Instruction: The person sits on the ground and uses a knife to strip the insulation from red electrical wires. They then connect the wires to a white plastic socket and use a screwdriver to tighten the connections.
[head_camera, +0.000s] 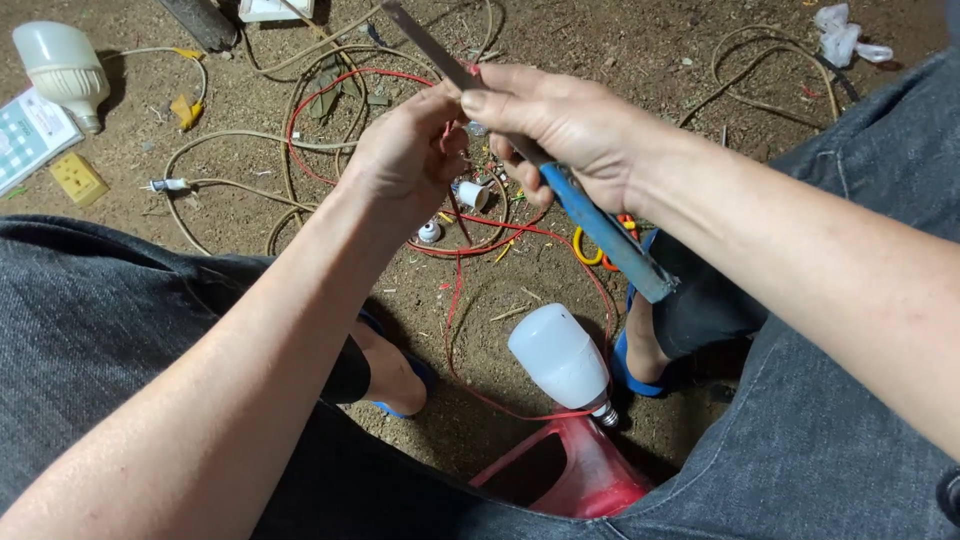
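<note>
Near the top centre of the frame the right hand is clenched around a knife with a blue handle; its grey blade runs up and to the left past the thumb toward the top edge, while the handle slants down to the lower right. Just beside it, to the left, the left hand is pinched shut on a thin red wire, and the fingertips of both hands meet at the blade. The red wire drops from the hands and loops over the dirt floor toward the lower centre. Below the hands, at lower centre, a white bulb lies tilted on a red plastic stool. On the floor under the hands sit small white lamp sockets amid tangled beige cables. A second white bulb lies at the upper left, with a yellow wall socket below it. Two feet in blue sandals rest on the floor, and dark denim knees fill the lower left and the right side.
</note>
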